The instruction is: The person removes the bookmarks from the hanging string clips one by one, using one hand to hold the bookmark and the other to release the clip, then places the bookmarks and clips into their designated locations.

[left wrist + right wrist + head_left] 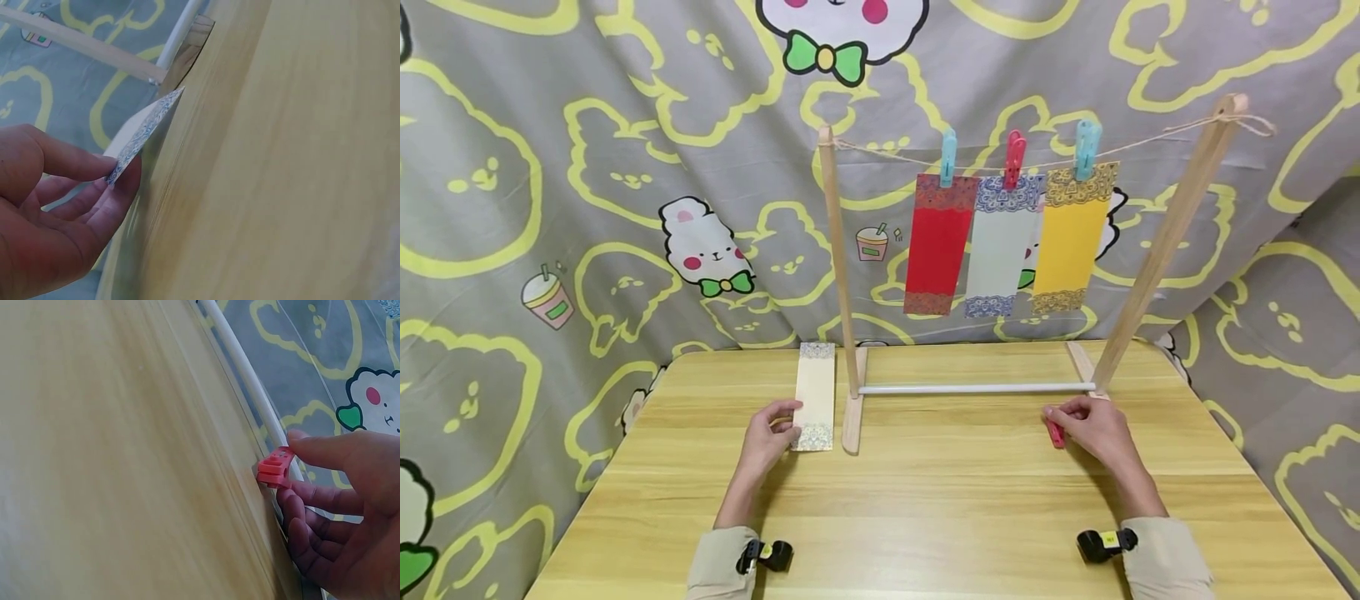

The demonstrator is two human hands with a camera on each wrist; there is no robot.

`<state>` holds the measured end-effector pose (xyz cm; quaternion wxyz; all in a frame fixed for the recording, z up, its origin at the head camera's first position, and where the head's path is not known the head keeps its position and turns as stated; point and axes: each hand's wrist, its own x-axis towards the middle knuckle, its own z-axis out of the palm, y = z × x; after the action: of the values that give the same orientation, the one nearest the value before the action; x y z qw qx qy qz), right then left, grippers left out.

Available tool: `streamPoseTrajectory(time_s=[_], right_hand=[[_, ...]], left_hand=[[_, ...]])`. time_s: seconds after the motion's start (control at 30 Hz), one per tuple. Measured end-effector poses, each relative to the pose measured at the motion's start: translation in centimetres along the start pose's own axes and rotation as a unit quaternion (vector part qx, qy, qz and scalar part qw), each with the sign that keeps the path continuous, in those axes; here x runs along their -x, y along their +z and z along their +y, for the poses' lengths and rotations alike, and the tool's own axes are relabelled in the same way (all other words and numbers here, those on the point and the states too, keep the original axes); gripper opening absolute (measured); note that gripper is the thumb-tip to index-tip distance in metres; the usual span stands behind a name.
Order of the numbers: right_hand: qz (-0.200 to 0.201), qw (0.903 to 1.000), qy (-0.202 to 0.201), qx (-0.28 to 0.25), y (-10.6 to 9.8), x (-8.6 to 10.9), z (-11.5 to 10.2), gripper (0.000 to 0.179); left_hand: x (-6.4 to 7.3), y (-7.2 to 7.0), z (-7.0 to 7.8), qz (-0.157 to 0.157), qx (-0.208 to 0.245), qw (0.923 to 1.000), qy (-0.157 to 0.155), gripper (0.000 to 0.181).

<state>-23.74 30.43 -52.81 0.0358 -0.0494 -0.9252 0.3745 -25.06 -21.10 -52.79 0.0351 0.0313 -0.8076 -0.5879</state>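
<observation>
My left hand [769, 435] pinches the left edge of a cream paper card [815, 392] with patterned ends, left of the wooden stand. In the left wrist view the card [140, 132] is tilted, its near end between thumb and fingers. Over at the stand's right foot, my right hand [1093, 425] holds a pink clothespin [1056, 434]. Thumb and fingertips grip that clothespin [275, 467] in the right wrist view. On the string above hang a red card [936, 250], a pale blue card [1000, 250] and a yellow card [1072, 246], each held by a clothespin.
Two wooden posts, left [840, 267] and right [1172, 242], carry the string [902, 157]. A white rod [977, 388] joins them low down, near the table's far edge. A patterned curtain [625, 167] hangs behind the wooden table [925, 500].
</observation>
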Motion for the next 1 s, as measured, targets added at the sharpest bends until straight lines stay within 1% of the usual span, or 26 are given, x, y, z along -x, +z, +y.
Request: streamPoseTrajectory(time_s=[0.03, 0.1, 0.23, 0.27, 0.33, 0.43, 0.5, 0.53, 0.63, 0.77, 1.0], right_hand=[[0.000, 1.0000, 0.000, 0.002, 0.0, 0.0, 0.0, 0.047], [0.003, 1.0000, 0.000, 0.005, 0.0, 0.0, -0.1, 0.048], [0.007, 0.9999, -0.001, 0.009, 0.1, 0.0, -0.1, 0.047], [0.007, 0.9999, -0.002, 0.008, 0.1, 0.0, -0.1, 0.046], [0.005, 1.0000, -0.002, 0.006, 0.2, 0.1, -0.1, 0.046], [0.003, 1.0000, 0.000, 0.003, 0.3, 0.1, -0.1, 0.045], [0.004, 1.0000, 0.000, 0.002, 0.3, 0.1, -0.1, 0.044], [0.006, 1.0000, -0.001, 0.002, 0.3, 0.0, -0.2, 0.043], [0.010, 0.9999, -0.005, 0.001, 0.4, -0.1, -0.3, 0.042], [0.012, 0.9999, -0.010, -0.001, 0.4, -0.2, -0.3, 0.042], [0.001, 0.9999, -0.015, -0.008, 0.5, 0.0, -0.1, 0.039]], left_hand=[[0.0, 0.0, -0.1, -0.003, -0.001, 1.0000, 0.001, 0.041], [0.5, 0.0, 0.9, -0.011, 0.002, 0.9999, 0.001, 0.040], [0.6, 0.0, 1.0, -0.018, -0.013, 0.9997, 0.011, 0.040], [0.7, 0.1, 1.0, -0.017, -0.020, 0.9996, 0.011, 0.039], [0.3, 0.2, 0.1, -0.008, -0.044, 0.9988, 0.023, 0.038], [0.3, 0.2, 0.0, 0.004, -0.077, 0.9965, 0.031, 0.037], [0.3, 0.2, 0.0, 0.006, -0.091, 0.9951, 0.038, 0.036], [0.2, 0.2, 0.0, 0.007, -0.095, 0.9948, 0.034, 0.036], [0.2, 0.1, 0.3, -0.001, -0.104, 0.9941, 0.029, 0.034], [0.3, 0.1, 0.7, -0.014, -0.126, 0.9913, 0.034, 0.034], [0.8, 0.1, 0.9, -0.032, -0.155, 0.9864, 0.042, 0.034]])
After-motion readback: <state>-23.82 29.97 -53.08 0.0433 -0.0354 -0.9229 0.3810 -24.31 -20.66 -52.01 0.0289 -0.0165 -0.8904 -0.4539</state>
